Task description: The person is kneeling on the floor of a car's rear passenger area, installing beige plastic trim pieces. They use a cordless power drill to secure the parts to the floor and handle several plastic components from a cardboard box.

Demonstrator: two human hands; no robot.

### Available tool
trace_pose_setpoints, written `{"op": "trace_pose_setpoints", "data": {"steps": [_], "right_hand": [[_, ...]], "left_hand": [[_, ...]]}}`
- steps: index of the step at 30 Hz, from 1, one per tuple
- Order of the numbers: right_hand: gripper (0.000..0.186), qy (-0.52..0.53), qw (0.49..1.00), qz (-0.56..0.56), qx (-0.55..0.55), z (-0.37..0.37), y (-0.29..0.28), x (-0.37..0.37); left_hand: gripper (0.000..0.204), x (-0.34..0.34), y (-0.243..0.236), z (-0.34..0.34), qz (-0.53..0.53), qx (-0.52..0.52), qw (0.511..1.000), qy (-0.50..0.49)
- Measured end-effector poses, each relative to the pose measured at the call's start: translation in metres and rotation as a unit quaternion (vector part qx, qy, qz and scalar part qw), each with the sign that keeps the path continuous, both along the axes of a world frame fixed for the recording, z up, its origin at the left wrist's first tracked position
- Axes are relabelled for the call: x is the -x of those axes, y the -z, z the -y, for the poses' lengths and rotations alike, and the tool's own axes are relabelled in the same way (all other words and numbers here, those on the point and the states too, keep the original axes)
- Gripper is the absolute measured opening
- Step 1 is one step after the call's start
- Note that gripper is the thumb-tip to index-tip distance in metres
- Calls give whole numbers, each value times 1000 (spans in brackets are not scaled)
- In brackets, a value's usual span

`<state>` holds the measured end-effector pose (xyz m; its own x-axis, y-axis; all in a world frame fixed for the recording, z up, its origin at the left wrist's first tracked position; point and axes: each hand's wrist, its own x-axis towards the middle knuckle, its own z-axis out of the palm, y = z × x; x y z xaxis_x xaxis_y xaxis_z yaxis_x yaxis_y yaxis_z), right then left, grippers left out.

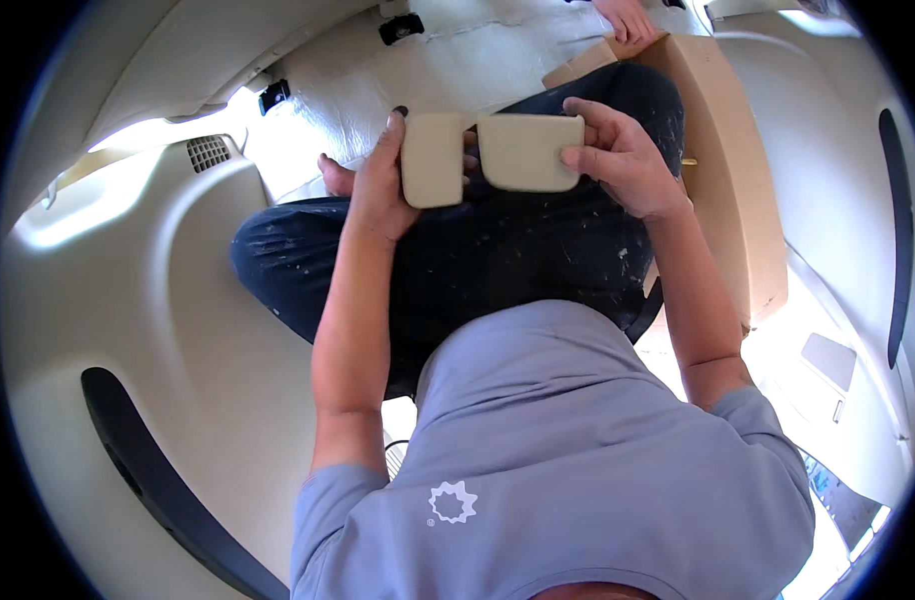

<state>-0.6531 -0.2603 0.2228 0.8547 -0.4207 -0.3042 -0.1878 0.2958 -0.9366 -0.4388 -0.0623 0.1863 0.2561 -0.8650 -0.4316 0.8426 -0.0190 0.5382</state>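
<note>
My left hand [386,180] grips a small beige, rounded rectangular piece [432,160], held upright with its long side running away from me, fingers closed around its edges. My right hand [623,160] holds a second beige piece [526,152], wider than tall with rounded lower corners, by its right end. The two pieces are side by side with a narrow gap, above my crossed legs in dark, paint-specked trousers [513,260].
A cardboard box [733,200] stands at my right, with another person's hand [628,22] on its far edge. Pale molded panels [108,270] with dark curved strips [178,490] surround me. A silvery sheet [478,55] covers the surface ahead, with small black fittings [401,30].
</note>
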Motion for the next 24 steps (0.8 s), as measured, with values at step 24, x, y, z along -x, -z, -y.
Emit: {"op": "trace_pose_setpoints", "data": {"steps": [24], "right_hand": [[23, 102, 953, -16, 285, -60, 38, -27]], "left_hand": [[38, -70, 153, 53, 348, -206, 914, -41]]}}
